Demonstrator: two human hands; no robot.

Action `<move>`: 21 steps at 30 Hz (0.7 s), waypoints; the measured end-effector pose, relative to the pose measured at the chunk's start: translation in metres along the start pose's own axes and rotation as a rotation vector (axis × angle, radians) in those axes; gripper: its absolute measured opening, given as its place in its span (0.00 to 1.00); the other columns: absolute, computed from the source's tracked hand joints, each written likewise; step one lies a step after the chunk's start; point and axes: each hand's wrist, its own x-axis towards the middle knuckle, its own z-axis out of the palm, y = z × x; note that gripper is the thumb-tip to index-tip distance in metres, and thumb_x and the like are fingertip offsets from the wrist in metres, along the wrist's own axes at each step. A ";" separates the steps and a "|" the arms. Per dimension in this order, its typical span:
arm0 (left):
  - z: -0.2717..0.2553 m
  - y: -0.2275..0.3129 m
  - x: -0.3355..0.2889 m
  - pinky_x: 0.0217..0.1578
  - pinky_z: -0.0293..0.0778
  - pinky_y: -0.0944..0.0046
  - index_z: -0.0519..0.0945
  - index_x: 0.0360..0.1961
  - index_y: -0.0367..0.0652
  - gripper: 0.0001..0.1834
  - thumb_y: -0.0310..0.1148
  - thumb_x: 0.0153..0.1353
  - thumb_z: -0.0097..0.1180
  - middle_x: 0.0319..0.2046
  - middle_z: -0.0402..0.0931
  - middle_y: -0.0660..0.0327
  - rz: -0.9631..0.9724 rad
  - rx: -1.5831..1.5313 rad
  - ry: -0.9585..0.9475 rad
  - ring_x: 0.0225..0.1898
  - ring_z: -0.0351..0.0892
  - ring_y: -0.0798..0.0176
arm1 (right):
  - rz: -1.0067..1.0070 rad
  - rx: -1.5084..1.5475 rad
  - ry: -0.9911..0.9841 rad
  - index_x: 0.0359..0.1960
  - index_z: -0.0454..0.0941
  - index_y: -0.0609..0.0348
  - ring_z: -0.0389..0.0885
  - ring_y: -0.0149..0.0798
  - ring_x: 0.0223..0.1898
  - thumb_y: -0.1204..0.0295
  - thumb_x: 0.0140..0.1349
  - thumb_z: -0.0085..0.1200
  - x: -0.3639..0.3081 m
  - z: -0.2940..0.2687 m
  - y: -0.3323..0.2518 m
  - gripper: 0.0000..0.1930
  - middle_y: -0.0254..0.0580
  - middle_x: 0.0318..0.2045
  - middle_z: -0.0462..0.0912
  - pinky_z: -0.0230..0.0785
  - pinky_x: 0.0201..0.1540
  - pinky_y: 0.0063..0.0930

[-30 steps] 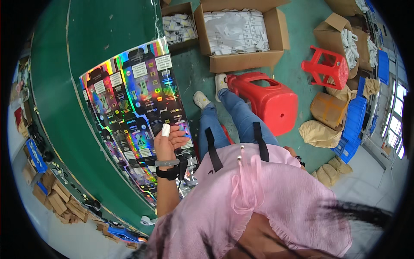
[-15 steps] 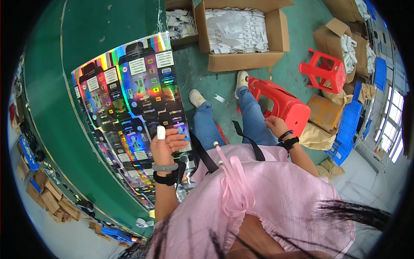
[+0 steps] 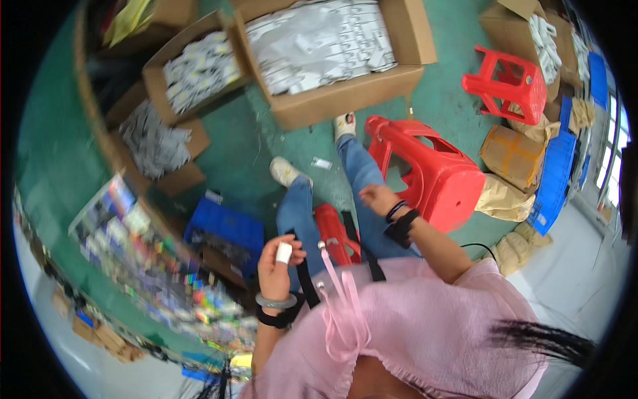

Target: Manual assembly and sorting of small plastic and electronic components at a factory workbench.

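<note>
My left hand (image 3: 279, 261) is raised beside the table edge, its fingers loosely bent and apart from the thumb, with nothing in them. A white wrap (image 3: 284, 253) covers its thumb. Farther right, my right hand (image 3: 379, 199) hovers over my leg with its fingers curled in; no object shows in it. On the green table (image 3: 50, 153) at the left lies a shiny, multicoloured printed sheet (image 3: 159, 266), smeared by motion. My left hand is nearest to this sheet but apart from it.
A large carton (image 3: 345, 100) of white pieces stands ahead, with smaller cartons (image 3: 199, 130) to its left. A blue crate (image 3: 229, 226) sits beside the table. Red stools (image 3: 458, 193) (image 3: 531, 93) stand at the right, near brown packages (image 3: 508, 159) and blue crates (image 3: 555, 179).
The view has swung, so the table and sheet sit farther left and lower. My left hand has come off the sheet, its fingers more bent. My right hand has shifted left.
</note>
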 end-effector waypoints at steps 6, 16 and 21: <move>0.030 -0.098 0.125 0.34 0.80 0.61 0.72 0.51 0.39 0.14 0.29 0.67 0.46 0.42 0.78 0.53 -0.270 -0.108 0.216 0.36 0.82 0.58 | 0.236 0.290 -0.001 0.38 0.79 0.62 0.83 0.43 0.30 0.70 0.59 0.52 0.086 0.060 0.030 0.10 0.46 0.28 0.83 0.74 0.36 0.35; 0.010 -0.253 0.307 0.31 0.78 0.57 0.68 0.51 0.41 0.15 0.30 0.63 0.48 0.40 0.75 0.56 -0.618 0.309 0.276 0.36 0.80 0.57 | 0.460 0.399 0.392 0.35 0.80 0.57 0.81 0.53 0.38 0.70 0.57 0.53 0.111 0.088 0.170 0.07 0.52 0.34 0.83 0.73 0.43 0.41; 0.005 -0.267 0.329 0.31 0.78 0.57 0.71 0.53 0.43 0.18 0.32 0.61 0.52 0.40 0.77 0.58 -0.594 0.475 0.220 0.38 0.80 0.58 | 0.643 0.590 0.382 0.33 0.81 0.58 0.81 0.56 0.37 0.70 0.57 0.48 0.112 0.141 0.217 0.09 0.54 0.34 0.83 0.73 0.43 0.43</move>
